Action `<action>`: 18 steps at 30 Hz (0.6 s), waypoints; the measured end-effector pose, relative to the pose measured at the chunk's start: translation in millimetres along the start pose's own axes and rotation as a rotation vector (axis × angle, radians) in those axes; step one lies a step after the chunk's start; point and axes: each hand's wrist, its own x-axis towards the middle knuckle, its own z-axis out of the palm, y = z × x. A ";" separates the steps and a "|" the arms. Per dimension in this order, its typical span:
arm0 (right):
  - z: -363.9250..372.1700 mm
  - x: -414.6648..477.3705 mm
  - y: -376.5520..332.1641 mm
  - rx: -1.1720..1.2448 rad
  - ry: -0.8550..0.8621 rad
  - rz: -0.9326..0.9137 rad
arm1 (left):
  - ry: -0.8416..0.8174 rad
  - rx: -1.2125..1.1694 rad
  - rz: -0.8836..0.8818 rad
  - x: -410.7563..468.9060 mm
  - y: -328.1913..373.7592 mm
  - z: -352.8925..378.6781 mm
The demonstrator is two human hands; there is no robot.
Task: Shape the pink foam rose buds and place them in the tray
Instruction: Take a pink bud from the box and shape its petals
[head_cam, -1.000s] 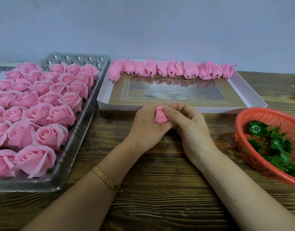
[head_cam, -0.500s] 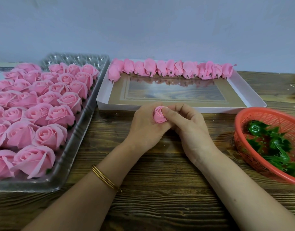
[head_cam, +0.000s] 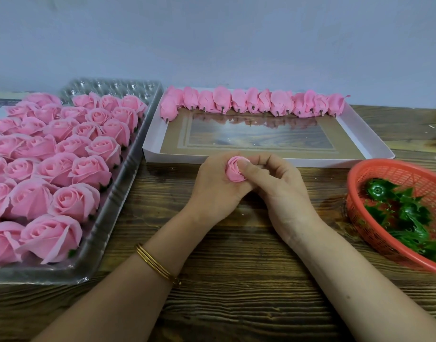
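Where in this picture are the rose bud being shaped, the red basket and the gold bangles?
rose bud (head_cam: 233, 172): head view, on its wrapped pink petals.
red basket (head_cam: 409, 176): head view, on the far mesh wall above the green leaves.
gold bangles (head_cam: 157, 265): head view, on the middle of the bands.

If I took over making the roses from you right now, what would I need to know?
Left hand: curled round one pink bud.
Right hand: thumb and fingers pinch the same bud.
Done: a row of buds lies along the far side of the white tray.
Left: finish this bud and lay it in the white tray. The open roses in the clear tray are probably next.
Red basket of green leaves sits to the right.
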 end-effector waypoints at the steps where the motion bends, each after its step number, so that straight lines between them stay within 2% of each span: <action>1: -0.1 0.8 1.0 0.015 0.001 -0.002 | 0.014 -0.011 -0.008 -0.2 1.6 0.0; 7: -2.5 6.9 3.4 0.168 0.068 0.022 | 0.187 -0.158 -0.083 2.7 3.8 1.6; 11: -2.2 4.1 3.6 -0.033 0.103 -0.029 | 0.258 -0.265 -0.121 4.3 4.8 1.5; 14: 3.1 0.4 4.3 -0.174 0.017 -0.095 | 0.286 -0.355 -0.176 6.8 6.7 3.1; 18: 10.3 -3.5 5.7 -0.217 -0.096 -0.155 | 0.282 -0.504 -0.256 7.1 8.6 6.1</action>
